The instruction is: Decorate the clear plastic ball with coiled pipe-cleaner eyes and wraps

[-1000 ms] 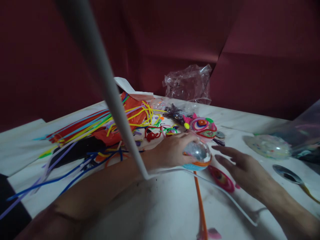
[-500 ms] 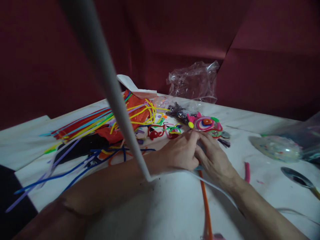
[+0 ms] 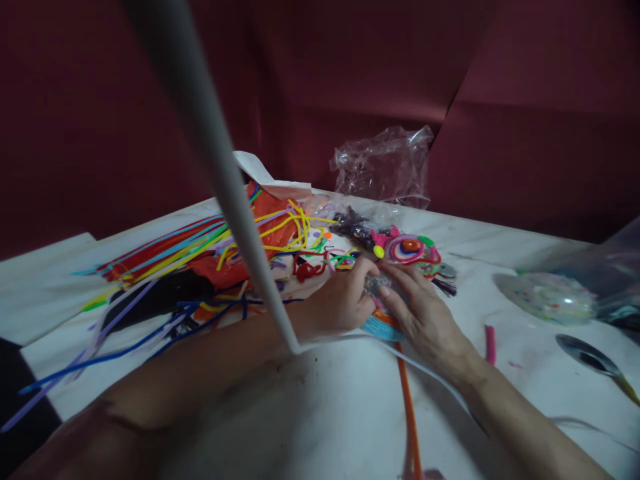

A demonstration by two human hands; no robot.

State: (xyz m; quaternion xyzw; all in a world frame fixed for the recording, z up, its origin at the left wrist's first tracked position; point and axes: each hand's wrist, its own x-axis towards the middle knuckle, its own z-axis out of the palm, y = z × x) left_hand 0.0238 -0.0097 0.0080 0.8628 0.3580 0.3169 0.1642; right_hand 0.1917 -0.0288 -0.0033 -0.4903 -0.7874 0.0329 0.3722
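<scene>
A piece with blue and orange coils (image 3: pixel 383 327) and a clear, shiny top lies between my hands, partly covered by them. An orange pipe cleaner (image 3: pixel 409 407) runs from it toward me. My left hand (image 3: pixel 345 300) is curled at its left edge, thumb and forefinger closed; what they pinch is hidden. My right hand (image 3: pixel 423 310) rests over its right side, fingers bent across the far edge and thumb on top. Just beyond the fingers sits a decorated piece (image 3: pixel 413 248) with pink and white spirals, an orange centre and a dark fringe.
Loose pipe cleaners (image 3: pixel 195 247) spread over the left of the white table (image 3: pixel 320 413). A crumpled clear bag (image 3: pixel 383 167) stands at the back. On the right lie a clear dome (image 3: pixel 555 297), a dark oval tool (image 3: pixel 590 353) and a pink stub (image 3: pixel 491 343). A pale cord crosses in front.
My left hand has shifted left, away from my right hand, opening a gap that shows the blue and orange coils and the clear top. The view has moved slightly.
</scene>
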